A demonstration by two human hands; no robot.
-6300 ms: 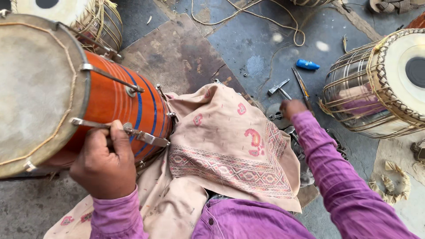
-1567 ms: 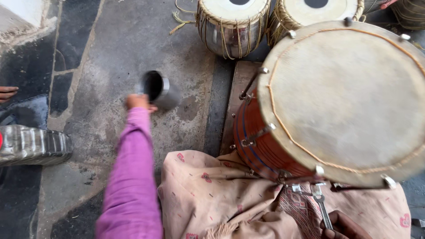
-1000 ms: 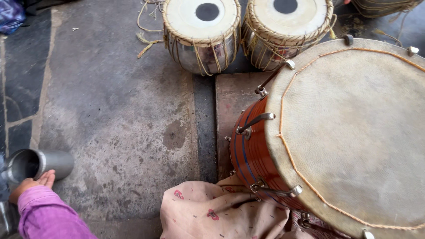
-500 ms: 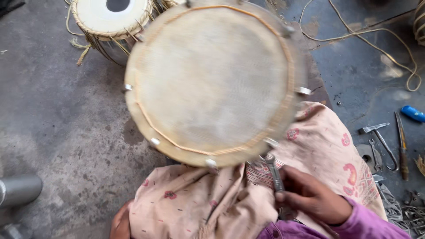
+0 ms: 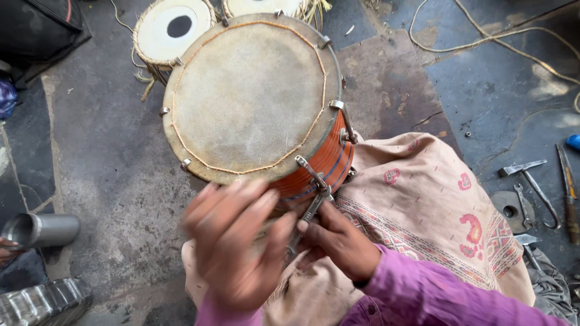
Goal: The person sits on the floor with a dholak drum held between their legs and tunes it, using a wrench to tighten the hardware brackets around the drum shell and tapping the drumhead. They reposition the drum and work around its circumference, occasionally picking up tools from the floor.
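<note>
— Where is the drum?

— The orange-bodied drum (image 5: 254, 99) rests tilted on the patterned beige cloth (image 5: 435, 205) over the person's lap, its pale skin head facing up at the camera and metal tension hooks spaced around its rim.

— What is the right hand doing?

— The right hand (image 5: 341, 241) is clenched around a slim metal tool (image 5: 311, 208), whose upper end meets a tension hook at the near edge of the drum.

— And the left hand?

— The left hand (image 5: 232, 241) is blurred. Its fingers are spread apart, held just below the drum's rim and in front of the shell. It grasps nothing that I can see; whether it touches the drum, I cannot tell.

— Anything else nearby?

— A steel cup (image 5: 42, 229) lies on the grey floor at left, a smaller drum (image 5: 172, 30) stands beyond, and hand tools (image 5: 531, 187) lie at right.
</note>
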